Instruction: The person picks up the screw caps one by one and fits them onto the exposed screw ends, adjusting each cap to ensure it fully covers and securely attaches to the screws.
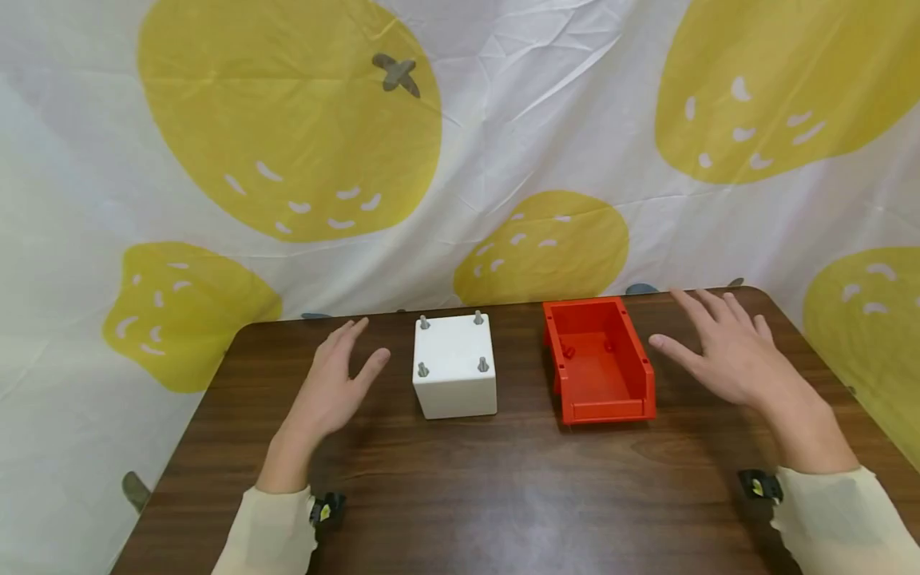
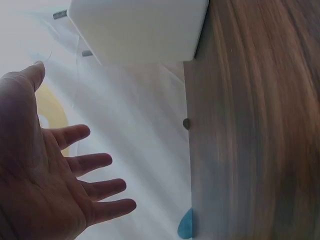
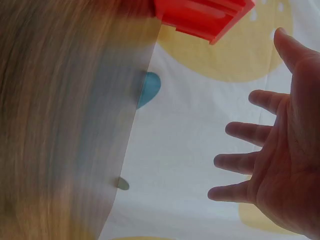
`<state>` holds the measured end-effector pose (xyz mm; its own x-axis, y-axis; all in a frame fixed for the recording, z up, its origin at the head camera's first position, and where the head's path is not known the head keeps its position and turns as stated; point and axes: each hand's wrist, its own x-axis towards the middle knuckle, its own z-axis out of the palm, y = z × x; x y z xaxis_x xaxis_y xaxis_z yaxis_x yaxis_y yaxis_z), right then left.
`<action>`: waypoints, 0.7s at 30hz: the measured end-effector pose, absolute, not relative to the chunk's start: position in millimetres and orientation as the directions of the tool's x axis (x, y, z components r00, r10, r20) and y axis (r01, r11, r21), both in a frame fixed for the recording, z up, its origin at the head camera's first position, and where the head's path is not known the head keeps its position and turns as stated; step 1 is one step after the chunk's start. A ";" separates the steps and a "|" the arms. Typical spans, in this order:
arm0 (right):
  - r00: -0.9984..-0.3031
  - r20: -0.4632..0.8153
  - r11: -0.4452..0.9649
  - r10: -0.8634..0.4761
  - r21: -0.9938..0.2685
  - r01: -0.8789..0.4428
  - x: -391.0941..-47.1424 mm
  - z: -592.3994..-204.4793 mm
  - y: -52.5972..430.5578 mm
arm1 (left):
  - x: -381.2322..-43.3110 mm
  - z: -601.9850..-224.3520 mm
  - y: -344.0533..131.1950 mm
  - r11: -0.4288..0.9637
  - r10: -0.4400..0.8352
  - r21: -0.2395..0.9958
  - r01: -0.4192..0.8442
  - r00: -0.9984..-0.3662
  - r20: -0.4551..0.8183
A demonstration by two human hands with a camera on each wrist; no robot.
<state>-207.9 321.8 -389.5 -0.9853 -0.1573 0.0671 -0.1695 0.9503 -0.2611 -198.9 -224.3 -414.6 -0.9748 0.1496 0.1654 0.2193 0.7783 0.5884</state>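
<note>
A white block [image 1: 454, 348] stands on the table with a threaded metal stud upright near each top corner. To its left is my left hand [image 1: 332, 390], fingers spread and apart from the block; the left wrist view shows the palm with nothing in it. A red plastic bin [image 1: 600, 363] sits right of the block, with a few small red pieces [image 1: 568, 350] inside, too small to make out. My right hand [image 1: 729, 355] hovers to the right of the bin, fingers straight and spread, touching nothing.
The dark wood-grain table [image 1: 503, 495] reaches back to a hanging white cloth [image 1: 496, 144] printed with large yellow fruit. Both sleeves are pale, and a small black device [image 1: 759, 485] sits at the right cuff, with another [image 1: 327, 508] at the left.
</note>
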 end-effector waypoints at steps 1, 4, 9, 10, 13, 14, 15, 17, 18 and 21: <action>-0.984 0.073 0.949 -0.165 -0.261 -0.178 -208.0 -388.5 320.4 | -199.2 -414.2 -222.5 0.771 0.152 0.597 0.222 -0.974 0.165; -0.978 0.095 0.945 -0.186 -0.257 -0.205 -208.1 -385.3 315.7 | -200.1 -412.9 -217.2 0.745 0.158 0.626 0.229 -0.973 0.168; -0.971 0.124 0.938 -0.205 -0.259 -0.231 -209.1 -380.8 307.5 | -202.0 -411.9 -210.5 0.706 0.159 0.665 0.243 -0.970 0.186; -0.969 0.129 0.937 -0.209 -0.259 -0.236 -209.4 -380.0 305.8 | -202.4 -412.0 -209.2 0.698 0.158 0.672 0.245 -0.969 0.190; -0.966 0.133 0.934 -0.220 -0.258 -0.248 -210.0 -378.0 301.9 | -204.5 -412.9 -205.8 0.679 0.157 0.693 0.245 -0.969 0.188; -0.966 0.133 0.933 -0.223 -0.259 -0.251 -210.2 -377.4 300.7 | -205.2 -413.4 -204.5 0.672 0.157 0.699 0.244 -0.970 0.188; -0.965 0.134 0.931 -0.226 -0.260 -0.254 -210.3 -376.9 299.5 | -205.8 -413.7 -203.4 0.667 0.157 0.704 0.243 -0.970 0.187; -0.964 0.133 0.929 -0.230 -0.263 -0.259 -210.6 -376.0 297.1 | -206.9 -414.3 -201.3 0.655 0.155 0.716 0.241 -0.970 0.185; -0.963 0.134 0.928 -0.233 -0.264 -0.261 -210.8 -375.5 295.8 | -207.3 -414.7 -200.3 0.648 0.152 0.722 0.242 -0.970 0.188; -0.960 0.138 0.925 -0.244 -0.263 -0.273 -211.2 -374.5 292.0 | -208.1 -414.8 -197.1 0.629 0.146 0.739 0.242 -0.970 0.194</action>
